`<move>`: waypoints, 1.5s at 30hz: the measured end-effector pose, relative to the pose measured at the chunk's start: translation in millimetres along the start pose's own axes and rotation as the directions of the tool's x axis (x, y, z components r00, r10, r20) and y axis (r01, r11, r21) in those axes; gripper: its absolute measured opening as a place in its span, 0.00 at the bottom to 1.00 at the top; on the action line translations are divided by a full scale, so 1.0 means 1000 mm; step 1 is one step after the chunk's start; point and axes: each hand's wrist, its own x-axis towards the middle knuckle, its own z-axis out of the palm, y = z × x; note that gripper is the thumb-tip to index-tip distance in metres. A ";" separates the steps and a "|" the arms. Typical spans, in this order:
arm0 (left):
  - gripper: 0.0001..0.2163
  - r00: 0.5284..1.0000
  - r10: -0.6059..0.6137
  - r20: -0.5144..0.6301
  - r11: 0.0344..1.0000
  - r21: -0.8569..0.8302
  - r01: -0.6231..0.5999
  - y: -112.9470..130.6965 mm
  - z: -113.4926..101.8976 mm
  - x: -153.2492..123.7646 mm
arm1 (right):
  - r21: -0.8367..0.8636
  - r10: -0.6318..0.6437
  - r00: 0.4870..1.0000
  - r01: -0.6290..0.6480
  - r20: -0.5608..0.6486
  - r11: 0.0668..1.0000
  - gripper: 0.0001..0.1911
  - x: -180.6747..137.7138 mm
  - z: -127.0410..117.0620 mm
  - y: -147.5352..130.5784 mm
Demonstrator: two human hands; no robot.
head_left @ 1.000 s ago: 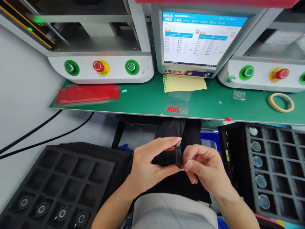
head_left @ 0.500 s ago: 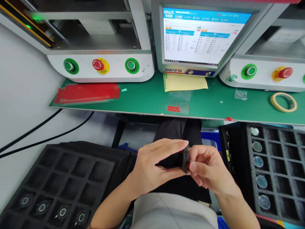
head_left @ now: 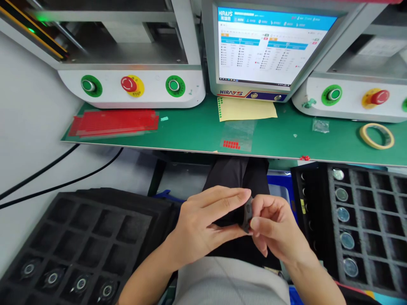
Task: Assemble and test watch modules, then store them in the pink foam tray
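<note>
My left hand (head_left: 210,220) grips a black watch case (head_left: 247,215) by its edges, between the fingers above and the thumb below. The case stands edge-on to me over my lap, with a button-like mark on its side. My right hand (head_left: 275,226) is closed in a pinch against the case's right face, thumb and forefinger together. A sliver of red shows at the right fingertips, apparently a small red tab; most of it is hidden. On the green bench, a clear film with small red tabs (head_left: 232,145) lies ahead of my hands.
At left, a black foam tray (head_left: 140,228) holds several watch cases (head_left: 52,278). Another foam tray (head_left: 361,212) at right holds round glassy parts (head_left: 347,240). Red sheets (head_left: 117,123), a tape roll (head_left: 377,136) and yellow paper (head_left: 246,109) lie on the bench (head_left: 190,135) below a monitor (head_left: 273,46).
The watch case has turned slightly, showing more of its outer side. Less red shows at my right fingertips, which stay against the case. The view has shifted a little.
</note>
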 end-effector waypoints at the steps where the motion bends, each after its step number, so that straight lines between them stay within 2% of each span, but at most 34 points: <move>1: 0.27 1.000 0.013 0.001 1.000 0.003 -0.013 -0.001 0.000 0.000 | 0.020 -0.006 1.000 0.006 -0.001 1.000 0.14 0.000 0.001 0.001; 5: 0.29 1.000 0.024 0.006 0.998 -0.064 -0.023 -0.008 0.001 -0.002 | 0.090 -0.051 0.999 0.052 -0.019 0.995 0.15 0.002 0.003 0.007; 8: 0.28 0.989 -0.140 0.045 0.952 -0.269 0.147 -0.015 0.005 -0.003 | 0.122 -0.113 0.994 0.112 0.004 0.986 0.15 0.004 0.002 0.007; 10: 0.24 0.941 -0.317 0.119 0.801 -0.498 0.333 -0.020 0.010 -0.004 | 0.130 -0.191 0.981 0.191 -0.012 0.973 0.14 0.003 0.000 0.003; 12: 0.18 0.860 -0.460 0.221 0.548 -0.691 0.471 -0.023 0.015 -0.005 | 0.096 -0.281 0.956 0.289 -0.086 0.953 0.12 0.002 -0.001 -0.001; 14: 0.14 0.791 -0.535 0.297 0.318 -0.797 0.514 -0.024 0.020 -0.006 | 0.033 -0.357 0.917 0.368 -0.177 0.929 0.09 0.000 -0.003 -0.003; 15: 0.13 0.766 -0.558 0.319 0.235 -0.825 0.514 -0.024 0.023 -0.006 | 0.001 -0.384 0.898 0.393 -0.216 0.919 0.09 -0.001 -0.004 -0.004; 17: 0.11 0.733 -0.586 0.347 0.134 -0.850 0.509 -0.023 0.027 -0.006 | -0.056 -0.423 0.865 0.425 -0.268 0.904 0.08 -0.001 -0.007 -0.001; 19: 0.11 0.724 -0.593 0.353 0.109 -0.855 0.506 -0.021 0.030 -0.005 | -0.121 -0.468 0.833 0.454 -0.294 0.883 0.07 0.000 -0.010 0.003; 22: 0.14 0.741 -0.600 0.301 0.186 -0.848 0.495 -0.017 0.034 -0.005 | -0.256 -0.611 0.732 0.555 -0.300 0.791 0.06 0.002 -0.012 0.013; 26: 0.14 0.760 -0.629 0.164 0.406 -0.765 0.501 -0.013 0.041 -0.011 | -0.462 -0.800 0.551 0.661 -0.236 0.591 0.03 0.003 -0.007 0.026; 28: 0.14 0.797 -0.597 0.093 0.508 -0.725 0.466 -0.011 0.045 -0.015 | -0.542 -0.839 0.509 0.657 -0.193 0.524 0.04 0.002 -0.001 0.029; 29: 0.13 0.815 -0.576 0.066 0.545 -0.712 0.443 -0.009 0.046 -0.017 | -0.571 -0.844 0.508 0.647 -0.170 0.505 0.04 0.002 0.002 0.030; 31: 0.13 0.835 -0.550 0.035 0.592 -0.689 0.418 -0.006 0.048 -0.018 | -0.585 -0.811 0.567 0.611 -0.147 0.533 0.05 0.001 0.009 0.031; 34: 0.13 0.824 -0.564 0.041 0.608 -0.655 0.449 -0.001 0.048 -0.017 | -0.507 -0.686 0.707 0.534 -0.171 0.676 0.07 0.001 0.017 0.031; 36: 0.12 0.815 -0.577 0.058 0.608 -0.635 0.476 0.002 0.047 -0.015 | -0.438 -0.612 0.769 0.493 -0.185 0.752 0.10 0.001 0.020 0.030; 39: 0.11 0.837 -0.546 0.026 0.675 -0.578 0.458 0.005 0.047 -0.014 | -0.374 -0.558 0.811 0.470 -0.176 0.800 0.12 0.002 0.022 0.030; 45: 0.10 0.937 -0.330 -0.113 0.902 -0.332 0.278 0.004 0.047 -0.016 | -0.244 -0.482 0.863 0.440 -0.153 0.864 0.09 0.006 0.025 0.027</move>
